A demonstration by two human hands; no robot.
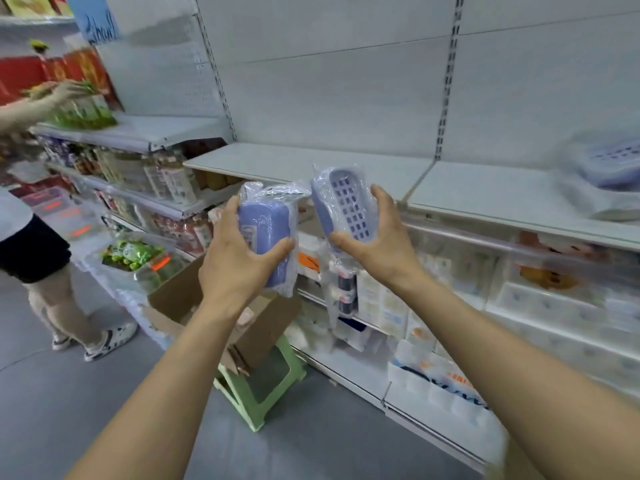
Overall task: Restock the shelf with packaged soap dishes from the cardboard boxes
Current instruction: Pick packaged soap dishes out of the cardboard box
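Soap dishes in plastic wrap are gripped one in each of the hands, left (242, 251) on a closed dish (266, 233), right (377, 237) on a slotted dish (346, 206), and are best set flat on the shelf (485, 188) beside the dish (613, 168) already there.

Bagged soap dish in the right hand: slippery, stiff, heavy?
Probably slick: the soap dish sits in loose, glossy, crinkled plastic that may slide under the right hand. The slotted shell looks rigid. Likely light, since one spread-finger hold carries it.
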